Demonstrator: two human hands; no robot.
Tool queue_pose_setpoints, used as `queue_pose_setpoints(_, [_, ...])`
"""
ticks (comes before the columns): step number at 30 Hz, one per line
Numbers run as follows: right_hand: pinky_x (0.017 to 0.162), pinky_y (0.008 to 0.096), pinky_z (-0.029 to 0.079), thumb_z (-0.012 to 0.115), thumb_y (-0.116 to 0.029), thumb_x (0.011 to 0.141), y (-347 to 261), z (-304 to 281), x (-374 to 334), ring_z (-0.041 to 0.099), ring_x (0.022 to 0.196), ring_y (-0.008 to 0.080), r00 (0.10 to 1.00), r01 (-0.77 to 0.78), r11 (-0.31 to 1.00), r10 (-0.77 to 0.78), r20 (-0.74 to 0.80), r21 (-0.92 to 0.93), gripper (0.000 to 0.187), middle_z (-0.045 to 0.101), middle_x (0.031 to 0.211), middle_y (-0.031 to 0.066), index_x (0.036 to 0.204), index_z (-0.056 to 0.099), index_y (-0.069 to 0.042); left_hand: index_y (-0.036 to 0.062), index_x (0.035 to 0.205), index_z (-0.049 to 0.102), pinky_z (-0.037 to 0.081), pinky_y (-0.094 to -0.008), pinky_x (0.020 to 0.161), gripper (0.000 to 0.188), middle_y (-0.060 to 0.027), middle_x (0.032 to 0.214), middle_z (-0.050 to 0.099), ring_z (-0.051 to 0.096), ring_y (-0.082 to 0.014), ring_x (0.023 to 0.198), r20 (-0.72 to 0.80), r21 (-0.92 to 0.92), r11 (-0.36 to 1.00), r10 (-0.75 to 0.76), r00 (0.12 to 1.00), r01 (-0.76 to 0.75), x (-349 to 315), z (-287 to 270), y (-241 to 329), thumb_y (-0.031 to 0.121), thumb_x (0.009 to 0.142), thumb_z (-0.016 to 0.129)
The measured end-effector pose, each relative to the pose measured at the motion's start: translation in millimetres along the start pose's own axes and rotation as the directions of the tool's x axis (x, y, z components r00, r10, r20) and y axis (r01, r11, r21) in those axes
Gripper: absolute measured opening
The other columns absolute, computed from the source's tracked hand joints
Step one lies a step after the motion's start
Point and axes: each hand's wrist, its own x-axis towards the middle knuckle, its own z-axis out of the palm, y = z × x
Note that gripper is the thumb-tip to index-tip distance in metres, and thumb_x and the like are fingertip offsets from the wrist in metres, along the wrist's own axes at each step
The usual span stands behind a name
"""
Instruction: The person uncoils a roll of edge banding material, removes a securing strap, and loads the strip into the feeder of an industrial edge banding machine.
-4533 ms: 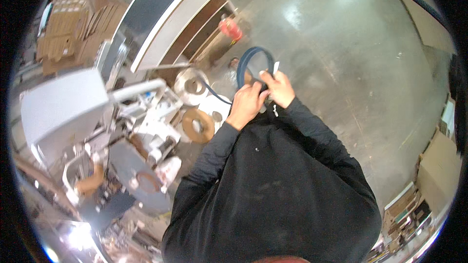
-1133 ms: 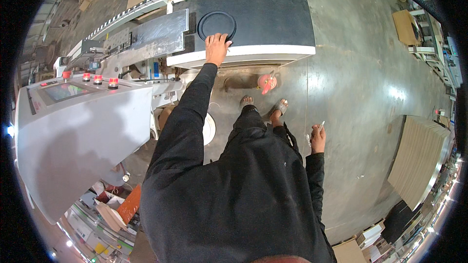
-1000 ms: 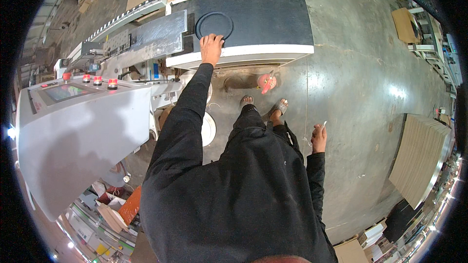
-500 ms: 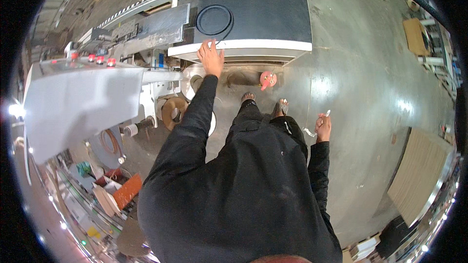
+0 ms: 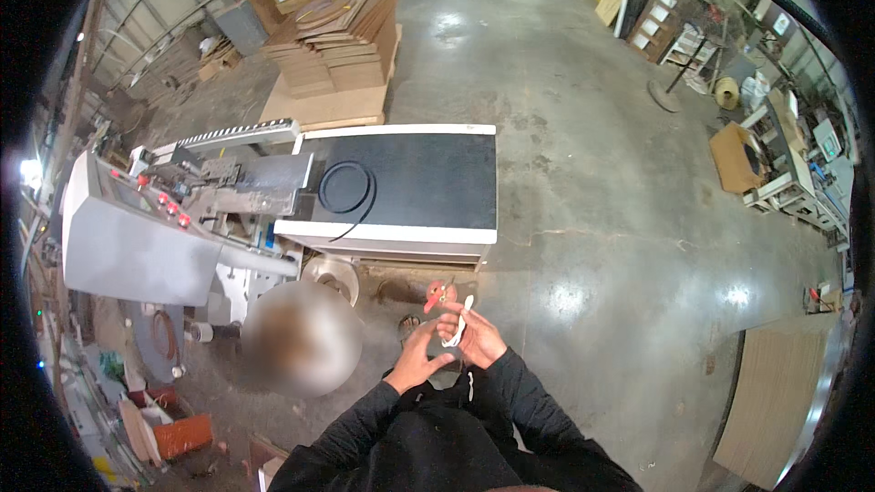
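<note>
Just in front of my body, my two hands are close together. My right hand is closed on a thin white strip, part of which hangs in a loop toward my left hand. The left hand's thumb and fingers are spread apart, cupped beside the strip; I see nothing in its grasp. Beyond them, a coil of black banding lies on the dark top of a white-edged machine table, its loose tail reaching the near edge. Neither hand touches the coil.
A grey machine housing with red buttons stands at left. A red object sits on the floor beyond my hands. Stacked brown boards stand behind the table; a pile of flat sheets is at right. A round patch at lower left is blurred.
My left hand has left the table edge by the coil and come back to my body. My right hand has moved inward with the white strip. The view has tilted up.
</note>
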Motion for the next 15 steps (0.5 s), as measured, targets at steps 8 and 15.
queue_pose_setpoints(8, [0.094, 0.0418, 0.060, 0.045, -0.030, 0.115, -68, -19, 27, 0.073, 0.106, 0.0257, 0.946, 0.285, 0.797, -0.322, 0.025, -0.533, 0.045, 0.073, 0.128, 0.0160, 0.149, 0.056, -0.003, 0.0036, 0.099, 0.058, 0.046, -0.0310, 0.068, 0.024, 0.0001, 0.081, 0.055, 0.051, -0.0103, 0.075, -0.066, -0.415, 0.818, -0.462, 0.884, 0.397, -63, 18, 4, 0.024, 0.112, 0.056])
queue_pose_setpoints(15, [0.093, 0.0378, 0.058, 0.047, -0.039, 0.115, -48, -7, 15, 0.072, 0.113, 0.0215, 0.961, 0.086, 0.765, -0.233, -0.151, -0.639, 0.048, 0.071, 0.136, 0.0132, 0.154, 0.054, -0.011, 0.0032, 0.101, 0.065, 0.047, -0.0338, 0.063, 0.032, -0.0055, 0.071, 0.061, 0.057, -0.0173, 0.064, -0.345, -0.357, 0.832, -0.541, 0.767, 0.425, -140, -24, 4, 0.033, 0.112, 0.058])
